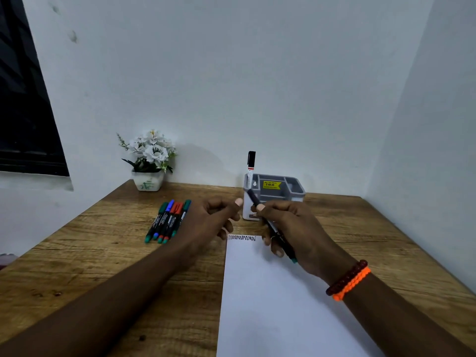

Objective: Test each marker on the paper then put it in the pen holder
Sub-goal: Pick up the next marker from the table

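My right hand (pixel 293 228) grips a black marker with a green end (pixel 288 249), held slanted above the top of the white paper (pixel 278 305). Its dark upper end points up-left, in front of the pen holder (pixel 296 193). My left hand (pixel 211 222) hovers just left of that end with fingers curled and thumb raised; whether it holds a cap is hidden. A black zigzag scribble (pixel 242 238) marks the paper's top edge. One black-capped marker (pixel 251 163) stands upright in the grey and white holder. Several capped markers (pixel 167 221) lie side by side to the left.
A small white pot of white flowers (pixel 149 161) stands at the back left of the wooden desk (pixel 77 253), against the wall. A dark window (pixel 23 112) is at far left. Walls close the desk at the back and right.
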The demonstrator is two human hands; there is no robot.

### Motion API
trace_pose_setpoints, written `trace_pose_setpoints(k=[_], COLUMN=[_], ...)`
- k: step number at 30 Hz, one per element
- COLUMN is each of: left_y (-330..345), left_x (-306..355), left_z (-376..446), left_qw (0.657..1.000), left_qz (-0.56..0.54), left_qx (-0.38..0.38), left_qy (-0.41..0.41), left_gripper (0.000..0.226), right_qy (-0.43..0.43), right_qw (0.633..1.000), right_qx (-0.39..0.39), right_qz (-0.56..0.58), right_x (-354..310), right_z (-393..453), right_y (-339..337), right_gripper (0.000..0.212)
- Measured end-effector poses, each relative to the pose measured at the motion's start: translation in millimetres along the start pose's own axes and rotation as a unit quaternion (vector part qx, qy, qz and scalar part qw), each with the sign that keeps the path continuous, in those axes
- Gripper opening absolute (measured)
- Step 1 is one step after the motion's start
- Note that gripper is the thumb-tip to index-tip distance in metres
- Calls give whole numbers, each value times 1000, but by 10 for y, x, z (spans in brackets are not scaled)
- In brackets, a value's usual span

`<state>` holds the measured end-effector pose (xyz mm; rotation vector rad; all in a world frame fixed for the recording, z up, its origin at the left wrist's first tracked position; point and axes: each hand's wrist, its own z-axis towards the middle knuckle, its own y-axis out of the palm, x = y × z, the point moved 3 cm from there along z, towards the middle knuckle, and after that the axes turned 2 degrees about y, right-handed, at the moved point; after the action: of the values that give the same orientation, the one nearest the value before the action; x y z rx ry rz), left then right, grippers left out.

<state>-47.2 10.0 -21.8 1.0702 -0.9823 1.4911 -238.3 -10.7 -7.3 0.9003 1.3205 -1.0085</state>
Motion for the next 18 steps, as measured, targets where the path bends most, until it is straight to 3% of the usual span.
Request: trace_pose_setpoints(k=[7,14,18], left_y=[9,11,-13], left_x=[-38,-52,-42], left_z=[40,48,54], left_qw=[995,994,994], left_qz=[-87,-95,-101], left_qx=[-45,-58,-50], left_qy=[-33,-18,-8], left_gripper=[33,29,28], right_qy=[0,-22,-30], right_qw=[998,997,995], right_qx=[-23,-25,-49], right_qz=[-62,-67,-76], right_x=[31,92,98], right_z=[-8,1,-3], right_y=[7,42,69], right_gripper=[33,19,21])
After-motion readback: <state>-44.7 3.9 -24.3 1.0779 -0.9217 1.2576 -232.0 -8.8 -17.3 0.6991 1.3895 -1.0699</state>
